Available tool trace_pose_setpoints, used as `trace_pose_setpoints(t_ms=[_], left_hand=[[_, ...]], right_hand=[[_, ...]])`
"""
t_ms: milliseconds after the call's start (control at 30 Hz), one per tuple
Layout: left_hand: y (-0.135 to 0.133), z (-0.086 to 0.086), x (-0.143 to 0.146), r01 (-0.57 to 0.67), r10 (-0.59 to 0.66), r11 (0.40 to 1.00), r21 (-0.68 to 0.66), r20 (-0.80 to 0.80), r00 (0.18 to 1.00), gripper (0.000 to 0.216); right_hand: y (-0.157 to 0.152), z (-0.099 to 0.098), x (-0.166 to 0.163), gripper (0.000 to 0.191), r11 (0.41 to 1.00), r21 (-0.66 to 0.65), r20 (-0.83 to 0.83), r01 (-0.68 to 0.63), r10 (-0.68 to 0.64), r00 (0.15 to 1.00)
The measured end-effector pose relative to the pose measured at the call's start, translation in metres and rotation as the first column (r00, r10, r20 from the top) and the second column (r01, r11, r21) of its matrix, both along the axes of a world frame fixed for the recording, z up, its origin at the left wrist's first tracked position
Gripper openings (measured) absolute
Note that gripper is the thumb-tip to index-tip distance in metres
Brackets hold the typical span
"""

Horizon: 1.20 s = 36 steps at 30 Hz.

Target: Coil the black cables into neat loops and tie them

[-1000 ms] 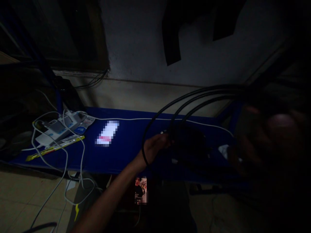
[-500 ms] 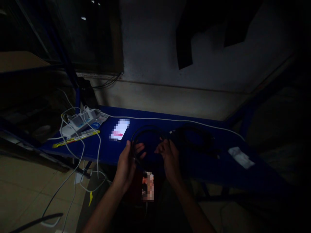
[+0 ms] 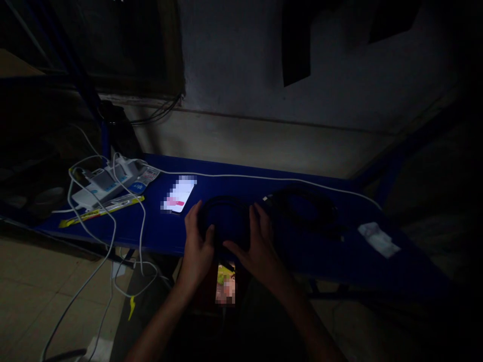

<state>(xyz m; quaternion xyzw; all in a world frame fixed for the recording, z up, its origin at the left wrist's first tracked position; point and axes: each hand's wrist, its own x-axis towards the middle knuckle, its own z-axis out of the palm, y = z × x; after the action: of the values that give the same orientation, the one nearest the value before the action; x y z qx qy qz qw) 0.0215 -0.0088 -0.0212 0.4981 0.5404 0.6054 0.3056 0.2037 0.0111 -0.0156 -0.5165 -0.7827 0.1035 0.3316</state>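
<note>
Poor light; much detail lost in shadow. Along the far side of the blue bench, a white cable is strung from left to right. At the left end a white power strip is crowded with plugs and looped leads; a long yellow-ended packet is laid along its near side. A lit phone is placed between that cluster and the left hand. Just beyond the right hand, a second black coil is left flat on the bench, with crumpled white paper farther right. Below the hands, a lit screen is partly crossed by a dark strand.

The black cable coil is framed by both hands at the bench's near side. Its left side is held between the left thumb and fingers, which are narrowly parted. Its right side is met by the right fingers, with the thumb spread wide toward the left; whether it is gripped there cannot be told.
</note>
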Motion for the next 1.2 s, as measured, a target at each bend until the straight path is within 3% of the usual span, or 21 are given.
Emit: trace_pose_setpoints(t_ms=[100, 200, 267, 433, 533, 700, 1033, 1200], left_hand=[[0.005, 0.004, -0.002, 0.078, -0.069, 0.997, 0.027, -0.246, 0.967, 0.049], [0.01, 0.01, -0.006, 0.231, -0.2, 0.972, 0.035, -0.387, 0.9, 0.047], [0.012, 0.016, -0.01, 0.318, -0.279, 0.948, 0.017, -0.436, 0.855, 0.046], [0.012, 0.03, -0.025, 0.535, -0.485, 0.838, -0.104, -0.592, 0.644, 0.033], [0.012, 0.033, -0.03, 0.597, -0.527, 0.79, -0.142, -0.653, 0.543, 0.037], [0.019, 0.034, -0.033, 0.61, -0.537, 0.779, -0.145, -0.657, 0.529, 0.023], [0.033, 0.036, -0.034, 0.591, -0.533, 0.79, -0.161, -0.657, 0.533, 0.025], [0.04, 0.033, -0.035, 0.6, -0.53, 0.788, -0.137, -0.648, 0.548, 0.02]], right_hand=[[-0.022, 0.007, -0.004, 0.106, 0.988, 0.026, 0.101, -0.149, 0.146, 0.984], [-0.038, 0.007, -0.006, 0.066, 0.975, 0.003, 0.164, -0.224, 0.22, 0.962], [-0.041, 0.003, -0.002, 0.048, 0.964, -0.012, 0.182, -0.264, 0.262, 0.948], [-0.028, -0.003, 0.023, 0.045, 0.936, 0.012, 0.143, -0.353, 0.347, 0.927], [-0.017, 0.001, 0.036, 0.044, 0.925, -0.021, 0.107, -0.38, 0.38, 0.919], [-0.008, 0.005, 0.047, 0.033, 0.944, -0.033, 0.029, -0.329, 0.33, 0.944], [0.009, -0.005, 0.064, 0.013, 0.969, -0.032, 0.019, -0.244, 0.245, 0.969], [0.033, 0.022, 0.083, 0.013, 0.963, -0.098, 0.082, -0.251, 0.259, 0.962]])
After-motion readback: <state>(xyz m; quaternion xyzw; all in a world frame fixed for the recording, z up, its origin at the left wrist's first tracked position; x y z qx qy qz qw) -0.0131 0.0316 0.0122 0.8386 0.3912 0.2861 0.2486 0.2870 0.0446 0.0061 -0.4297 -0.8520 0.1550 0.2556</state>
